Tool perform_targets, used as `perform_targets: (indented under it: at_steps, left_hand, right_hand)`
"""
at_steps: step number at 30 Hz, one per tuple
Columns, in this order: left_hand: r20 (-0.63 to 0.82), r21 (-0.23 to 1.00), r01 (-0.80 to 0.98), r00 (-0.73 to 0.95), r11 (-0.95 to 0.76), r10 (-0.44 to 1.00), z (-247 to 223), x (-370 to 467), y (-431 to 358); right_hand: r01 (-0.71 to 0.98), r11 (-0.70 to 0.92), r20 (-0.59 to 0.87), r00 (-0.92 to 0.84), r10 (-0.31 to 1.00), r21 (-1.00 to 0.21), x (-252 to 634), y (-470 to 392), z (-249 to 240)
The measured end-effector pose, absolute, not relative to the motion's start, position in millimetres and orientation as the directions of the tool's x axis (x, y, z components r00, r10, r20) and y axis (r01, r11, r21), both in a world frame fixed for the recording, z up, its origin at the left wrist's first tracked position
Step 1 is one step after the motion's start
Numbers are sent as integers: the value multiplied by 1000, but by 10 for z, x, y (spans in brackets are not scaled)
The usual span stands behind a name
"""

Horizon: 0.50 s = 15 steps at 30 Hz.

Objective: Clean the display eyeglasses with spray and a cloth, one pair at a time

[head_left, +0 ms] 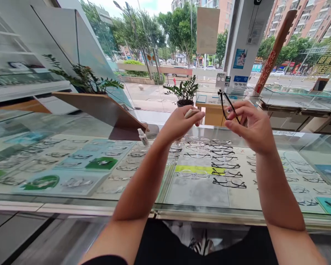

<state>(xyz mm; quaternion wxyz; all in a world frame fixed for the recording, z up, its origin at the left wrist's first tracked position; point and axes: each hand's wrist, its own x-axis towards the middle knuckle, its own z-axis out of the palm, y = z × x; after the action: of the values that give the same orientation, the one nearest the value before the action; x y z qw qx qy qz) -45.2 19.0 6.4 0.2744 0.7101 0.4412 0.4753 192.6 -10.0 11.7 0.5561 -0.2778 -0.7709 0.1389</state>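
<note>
One long, glass-topped display counter point(209, 217) crosses the view, its pale front edge nearest the body. Open air between the hands, above rows of thin-framed spectacles point(227, 164) seen under the glass. White plastic spray bottle point(143, 137) stands upright left of the left forearm; green leafy potted plant point(185, 90) shows beyond the left hand point(185, 121). That hand: fingers curled, thumb pressing a small pale item point(191, 113), material unclear. Right hand point(252, 127): thumb and fingers pinch black-rimmed eyeglasses point(223, 105), tilted, raised clear of the counter.
</note>
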Motion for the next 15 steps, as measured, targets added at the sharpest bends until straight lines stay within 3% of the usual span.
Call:
perform_targets:
  at_steps: [5, 10, 15]
  left_hand:
    - [561, 686, 592, -60, -423, 826, -294, -921, 374]
    - [588, 631, 714, -184, -305, 788, -709, -1061, 466]
    - [441, 472, 830, 71, -298, 895, -830, -1029, 462]
  right_hand:
    - [565, 640, 500, -406, 765, -520, 1712, -40, -322]
    - [772, 547, 214, -504, 837, -325, 1343, -11, -814]
    - [816, 550, 77, -546, 834, -179, 1185, 14, -1025]
